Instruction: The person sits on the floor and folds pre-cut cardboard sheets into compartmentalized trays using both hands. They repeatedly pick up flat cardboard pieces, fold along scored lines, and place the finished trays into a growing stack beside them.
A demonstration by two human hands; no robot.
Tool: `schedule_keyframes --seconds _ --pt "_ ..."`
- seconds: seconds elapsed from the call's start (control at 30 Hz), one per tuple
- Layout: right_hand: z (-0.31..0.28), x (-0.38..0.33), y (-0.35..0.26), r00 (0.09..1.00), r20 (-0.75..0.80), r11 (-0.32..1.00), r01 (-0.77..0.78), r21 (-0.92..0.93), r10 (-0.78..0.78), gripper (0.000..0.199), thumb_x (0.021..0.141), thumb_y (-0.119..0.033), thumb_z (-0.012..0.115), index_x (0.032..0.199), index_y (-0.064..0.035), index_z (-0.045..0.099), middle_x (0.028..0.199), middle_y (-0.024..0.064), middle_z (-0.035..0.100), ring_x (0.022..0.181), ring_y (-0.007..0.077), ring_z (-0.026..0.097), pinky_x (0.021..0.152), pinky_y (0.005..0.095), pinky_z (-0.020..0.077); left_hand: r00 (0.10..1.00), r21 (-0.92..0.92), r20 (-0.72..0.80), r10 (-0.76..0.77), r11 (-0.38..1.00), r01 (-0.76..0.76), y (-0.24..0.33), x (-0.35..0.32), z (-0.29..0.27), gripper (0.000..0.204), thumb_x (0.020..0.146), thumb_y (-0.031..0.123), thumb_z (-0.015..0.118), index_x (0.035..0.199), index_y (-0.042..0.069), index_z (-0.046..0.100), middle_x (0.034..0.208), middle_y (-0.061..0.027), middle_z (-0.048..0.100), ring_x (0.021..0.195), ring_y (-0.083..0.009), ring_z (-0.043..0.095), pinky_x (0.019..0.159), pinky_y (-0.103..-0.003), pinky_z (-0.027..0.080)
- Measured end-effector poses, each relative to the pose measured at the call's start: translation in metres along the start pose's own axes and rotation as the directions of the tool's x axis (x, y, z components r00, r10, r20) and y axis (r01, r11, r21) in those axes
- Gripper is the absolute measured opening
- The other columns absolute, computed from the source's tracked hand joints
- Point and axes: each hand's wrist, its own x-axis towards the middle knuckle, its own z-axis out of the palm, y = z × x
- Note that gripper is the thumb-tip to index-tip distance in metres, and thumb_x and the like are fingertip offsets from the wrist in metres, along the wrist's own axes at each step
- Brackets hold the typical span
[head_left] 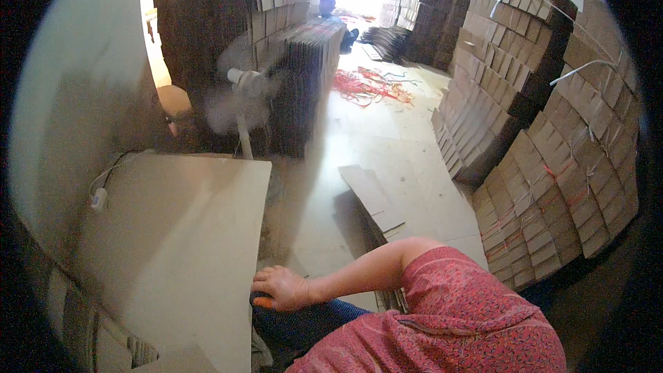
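My right hand (282, 287) is at the right edge of a pale tabletop (176, 255), above my dark blue trouser leg (318, 321). Its fingers curl over a small dark and orange object (262, 300); most of that is covered, and its kind is unclear. The bare forearm runs left from a red patterned sleeve (456, 283). My left hand does not show. Beyond my right elbow lies a low stack of flat brown cardboard (373, 197), its top sheets uneven.
Tall cardboard stacks (552, 186) line the right, bound with straps. Others (207, 48) rise behind a running fan (245, 77). Red straps (373, 88) litter the floor. A person (326, 3) is far back. A corded white plug or switch (99, 198) lies on the table's left.
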Motion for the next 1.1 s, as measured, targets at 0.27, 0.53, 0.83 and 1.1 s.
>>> schedule_keyframes --seconds 0.27,0.53,0.83,1.1 --pt "-0.001 0.000 -0.004 1.000 -0.014 1.000 -0.006 0.005 0.006 0.032 0.084 -0.034 0.057 0.098 -0.0056 0.060 0.100 0.0136 0.057 0.099 0.0323 0.053 0.085 0.0433 0.0422 0.991 0.108 -0.025 0.131 0.986 -0.128 0.018 0.009 -0.019 0.046 0.079 0.000 0.047 0.125 0.004 0.054 0.123 -0.0240 0.050 0.110 -0.0418 0.048 0.094 -0.046 0.039" --pt "-0.003 -0.001 -0.004 1.000 -0.028 1.000 0.009 -0.007 -0.009 0.031 0.083 -0.032 0.059 0.099 -0.0060 0.059 0.103 0.0121 0.057 0.101 0.0303 0.052 0.086 0.0424 0.0413 0.998 0.134 0.056 0.000 0.991 -0.007 0.004 0.003 -0.011 0.043 0.084 0.004 0.046 0.127 0.005 0.053 0.133 -0.0231 0.044 0.120 -0.0399 0.040 0.100 -0.044 0.033" --pt "-0.001 -0.007 -0.003 0.997 -0.074 0.999 -0.004 -0.040 0.001 0.031 0.082 -0.033 0.059 0.096 -0.0057 0.059 0.099 0.0130 0.057 0.100 0.0307 0.053 0.085 0.0422 0.0417 0.999 -0.001 0.002 0.036 0.999 -0.036 0.006 0.001 -0.005 0.039 0.090 0.008 0.045 0.129 0.005 0.051 0.136 -0.0203 0.042 0.123 -0.0367 0.038 0.103 -0.042 0.030" --pt "0.009 -0.011 -0.018 0.986 0.076 0.969 0.158 -0.191 -0.146 0.028 0.078 -0.033 0.061 0.080 -0.0044 0.064 0.088 0.0149 0.057 0.086 0.0342 0.054 0.079 0.0458 0.0431 0.991 0.105 -0.030 -0.132 0.985 0.134 0.008 -0.019 0.003 0.035 0.089 0.005 0.048 0.124 0.005 0.052 0.127 -0.0149 0.049 0.116 -0.0316 0.046 0.098 -0.041 0.039"
